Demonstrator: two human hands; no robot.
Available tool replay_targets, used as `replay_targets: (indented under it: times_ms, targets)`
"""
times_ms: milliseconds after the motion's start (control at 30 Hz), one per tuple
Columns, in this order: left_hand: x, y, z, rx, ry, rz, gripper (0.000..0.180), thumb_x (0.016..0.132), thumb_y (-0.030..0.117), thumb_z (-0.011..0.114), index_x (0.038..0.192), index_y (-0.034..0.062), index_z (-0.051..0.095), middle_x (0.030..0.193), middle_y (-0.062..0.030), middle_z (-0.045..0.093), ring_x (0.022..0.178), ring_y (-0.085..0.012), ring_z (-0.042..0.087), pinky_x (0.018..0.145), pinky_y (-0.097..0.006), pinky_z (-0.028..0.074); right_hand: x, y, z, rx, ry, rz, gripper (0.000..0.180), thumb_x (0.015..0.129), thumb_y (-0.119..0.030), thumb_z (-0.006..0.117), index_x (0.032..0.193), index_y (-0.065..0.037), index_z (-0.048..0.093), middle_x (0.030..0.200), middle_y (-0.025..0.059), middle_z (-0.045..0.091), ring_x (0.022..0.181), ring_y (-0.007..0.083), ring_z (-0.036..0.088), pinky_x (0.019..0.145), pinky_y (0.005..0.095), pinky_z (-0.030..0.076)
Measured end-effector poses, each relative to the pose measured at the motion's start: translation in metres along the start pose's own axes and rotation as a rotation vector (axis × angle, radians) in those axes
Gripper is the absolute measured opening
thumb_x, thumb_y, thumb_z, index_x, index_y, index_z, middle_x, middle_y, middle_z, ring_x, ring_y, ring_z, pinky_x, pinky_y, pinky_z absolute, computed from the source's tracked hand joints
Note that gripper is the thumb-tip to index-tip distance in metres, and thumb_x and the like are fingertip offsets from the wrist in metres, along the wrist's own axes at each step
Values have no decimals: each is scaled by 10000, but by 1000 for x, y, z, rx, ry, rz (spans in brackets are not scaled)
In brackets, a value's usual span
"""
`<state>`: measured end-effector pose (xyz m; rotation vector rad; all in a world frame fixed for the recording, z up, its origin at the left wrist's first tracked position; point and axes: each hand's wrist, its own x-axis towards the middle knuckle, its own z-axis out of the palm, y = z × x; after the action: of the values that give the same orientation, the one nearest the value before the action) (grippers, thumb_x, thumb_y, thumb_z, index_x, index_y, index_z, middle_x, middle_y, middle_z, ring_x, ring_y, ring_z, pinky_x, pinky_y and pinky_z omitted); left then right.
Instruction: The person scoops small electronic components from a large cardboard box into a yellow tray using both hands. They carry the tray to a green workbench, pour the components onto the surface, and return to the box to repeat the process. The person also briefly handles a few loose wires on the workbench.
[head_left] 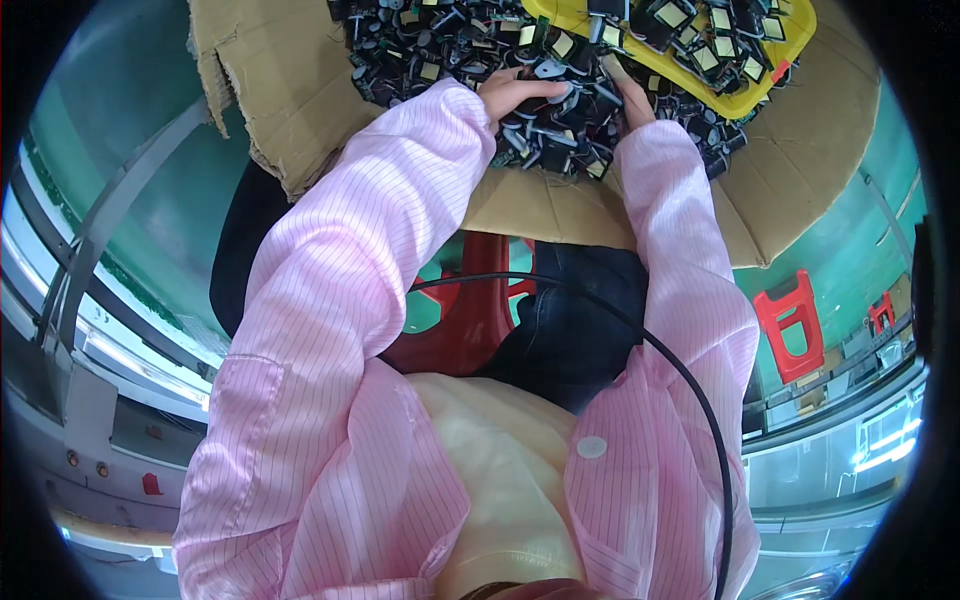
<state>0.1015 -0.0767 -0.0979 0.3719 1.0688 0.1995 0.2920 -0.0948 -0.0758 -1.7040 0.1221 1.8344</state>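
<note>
Both my hands are at a heap of small black electronic parts with wires, grey round pieces and cream-coloured pads. My left hand (515,93) is curled around the left side of a bunch of these black electronic parts (560,120), its thumb lying across the top. From the other side, my right hand (632,97) grips the same bunch, and most of its fingers are hidden among the parts. Under and around them spreads the loose heap (425,60) in a large open cardboard box (560,210). Beyond my right hand, a yellow tray (735,104) holds more of the same parts.
Cardboard flaps (290,70) fold out at the left and right of the box. A red stool (465,320) stands between my legs, another red stool (790,325) on the green floor at right. A black cable (690,380) runs across in front of my body.
</note>
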Motion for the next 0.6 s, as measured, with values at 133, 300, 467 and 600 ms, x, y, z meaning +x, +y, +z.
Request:
replay_targets:
  times_ms: [133,300,467,600]
  targets:
    - [-23,18,16,-231,-19,36,316,723,252,699,959,65,602,879,-35,631,756,-110,601,641,-238,464,-10,5,0,78,73,-138,279,808,-279,590,982,-62,607,867,51,639,717,156,612,602,280,490]
    - [-50,76,51,-256,6,9,326,752,352,647,967,110,613,847,0,639,701,-98,608,552,-263,461,-56,-32,3,137,106,-131,317,766,-314,638,956,-61,615,825,53,638,676,153,608,597,249,471]
    - [-36,147,72,-521,-115,122,297,813,314,601,1023,106,565,933,-44,601,881,-213,580,718,-439,502,-77,-106,8,332,-41,-402,169,854,-241,532,927,-95,580,837,29,618,764,157,586,738,337,471]
    - [-52,193,71,-487,-227,332,575,800,353,629,1273,150,373,1211,-89,425,1101,-253,438,932,-495,360,-95,-141,14,172,64,-561,560,838,-351,517,1297,-71,362,1327,94,311,1091,345,411,897,458,362]
